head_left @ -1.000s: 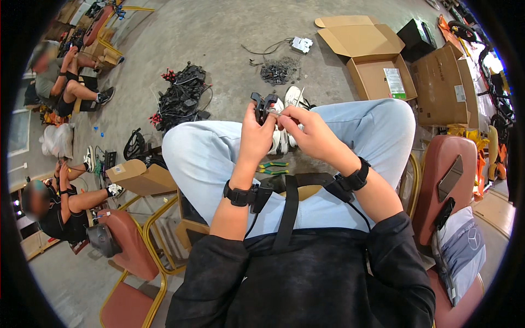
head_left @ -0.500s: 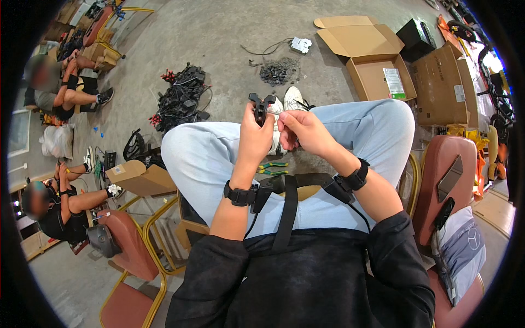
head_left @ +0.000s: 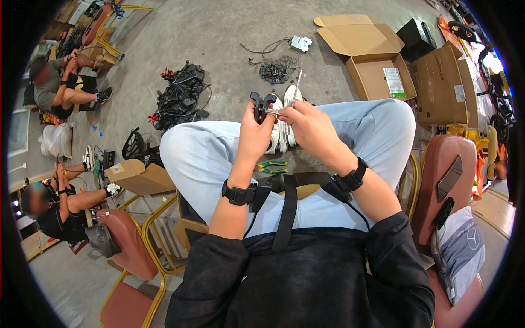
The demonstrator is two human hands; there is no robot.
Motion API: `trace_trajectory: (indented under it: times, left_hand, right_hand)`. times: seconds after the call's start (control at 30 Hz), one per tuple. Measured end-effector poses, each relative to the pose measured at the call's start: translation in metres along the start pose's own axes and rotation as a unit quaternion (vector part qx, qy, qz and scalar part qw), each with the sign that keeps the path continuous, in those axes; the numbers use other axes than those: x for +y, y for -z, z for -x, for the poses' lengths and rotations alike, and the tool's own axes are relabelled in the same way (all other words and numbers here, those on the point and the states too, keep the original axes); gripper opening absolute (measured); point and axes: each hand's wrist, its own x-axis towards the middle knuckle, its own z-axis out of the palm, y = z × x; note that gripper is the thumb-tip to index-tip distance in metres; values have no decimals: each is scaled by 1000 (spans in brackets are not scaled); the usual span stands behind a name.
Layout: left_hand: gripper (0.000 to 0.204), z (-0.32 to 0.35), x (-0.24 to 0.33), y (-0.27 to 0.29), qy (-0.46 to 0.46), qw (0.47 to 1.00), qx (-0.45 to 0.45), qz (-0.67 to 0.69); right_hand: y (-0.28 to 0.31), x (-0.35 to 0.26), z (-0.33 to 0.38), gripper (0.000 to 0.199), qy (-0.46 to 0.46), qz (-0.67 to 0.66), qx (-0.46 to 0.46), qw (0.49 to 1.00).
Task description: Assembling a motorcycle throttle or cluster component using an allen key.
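My left hand (head_left: 257, 133) is closed around a black forked plastic part (head_left: 258, 100), held up over my shoes. Just to its right, my right hand (head_left: 311, 128) pinches a thin metal hex key (head_left: 297, 87). One long arm of this key points up and away from me. A short piece of metal reaches from my right fingertips to the side of the black part; whether it is the key's short arm or a screw, I cannot tell. Pliers with green and yellow handles (head_left: 272, 167) lie on the floor between my legs, below both hands.
Beyond my left knee lies a heap of black parts and cables (head_left: 183, 95). Ahead are a small pile of dark pieces (head_left: 276, 72) and a white device (head_left: 301, 44). An open cardboard box (head_left: 377, 76) stands ahead right. Chairs (head_left: 445, 186) flank me; two people sit at left.
My right hand has turned and lifted slightly, and the hex key's long arm now shows above it, pointing away. The left hand still grips the black part in nearly the same place.
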Motion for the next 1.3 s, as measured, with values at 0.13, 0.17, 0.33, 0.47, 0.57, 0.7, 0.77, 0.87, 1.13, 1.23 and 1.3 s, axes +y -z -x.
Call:
trace_trajectory:
  times: [0.13,0.17,0.33,0.47,0.57,0.7,0.77,0.87,1.13,1.23,1.3]
  left_hand:
    - [23,0,2,0,27,999,-17,41]
    - [21,0,0,2,24,999,-19,37]
    - [19,2,5,-3,12,999,-6,40]
    - [20,1,0,-2,-21,1000,16,-3]
    - [21,3,0,-5,-77,994,33,-75]
    - [25,8,15,-9,-59,986,42,-148]
    - [25,7,12,-9,-66,987,44,-139]
    - [27,7,13,-8,-40,995,36,-89]
    - [33,1,-1,-2,-23,998,25,-44]
    - [19,3,3,-6,-47,996,51,-48]
    - [22,4,6,-7,-53,995,50,-71]
  right_hand:
    - [-1,-1,-2,18,-24,-14,44,999]
    - [0,-3,-2,19,-112,-134,-2,985]
    - [-4,0,1,26,-273,-384,-142,870]
    - [-3,-6,-1,33,-322,-483,-155,799]
    - [-1,-2,-2,34,-346,-521,-163,763]
    - [1,5,-1,31,-384,-535,-199,726]
    - [-7,-1,3,29,-305,-424,-140,841]
    - [-10,-1,2,24,-148,-216,-26,965]
    - [-5,-5,0,25,-275,-381,-111,876]
    - [-6,-6,0,29,-295,-428,-130,844]
    - [-6,-5,0,33,-328,-475,-133,806]
